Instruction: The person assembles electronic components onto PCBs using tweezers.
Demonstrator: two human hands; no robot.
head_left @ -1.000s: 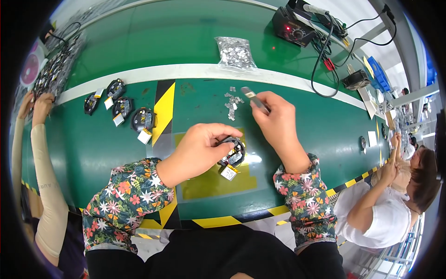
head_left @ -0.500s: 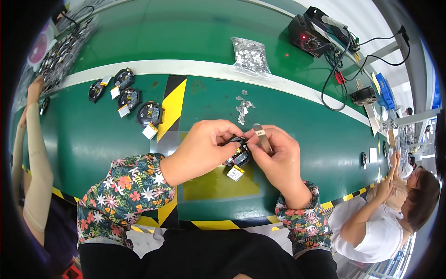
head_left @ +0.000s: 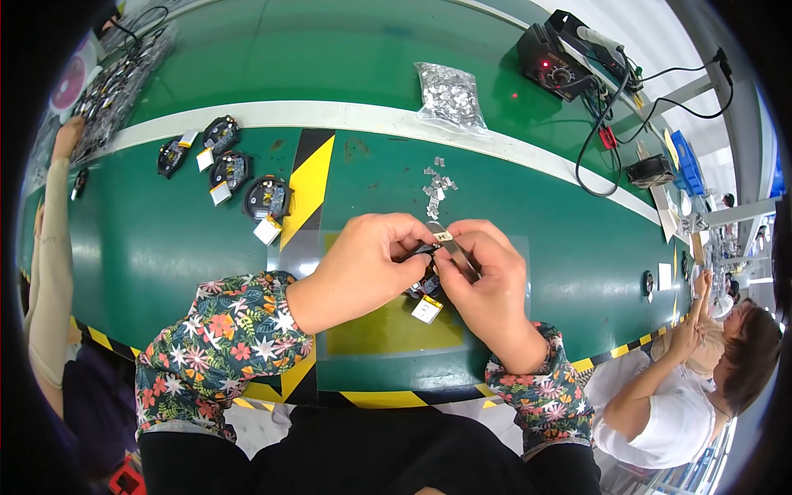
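Over the middle of the bench, my left hand (head_left: 363, 268) is closed on the edge of a small round black device housing (head_left: 422, 287) with electronics inside. A silver-white battery (head_left: 426, 308) hangs out of the near side of the housing. My right hand (head_left: 488, 280) pinches metal tweezers (head_left: 452, 246), slanted down across the housing; their tips are hidden by my fingers. Just beyond my hands, several small silver metal tabs (head_left: 437, 194) lie scattered. Similar black housings (head_left: 267, 198) with batteries attached rest to the left. My fingers cover much of the held housing.
A clear bag of silver pieces (head_left: 450, 95) sits past the white strip. A black control box (head_left: 554, 70) with cables stands at the back right. A translucent yellowish mat (head_left: 388, 334) lies under my hands. A co-worker's arm (head_left: 54, 256) reaches in at left; another person (head_left: 672, 396) sits at right.
The tweezers have tilted further over to the left, and my right hand has shifted slightly left and down. The housing and its battery have turned a little between my hands.
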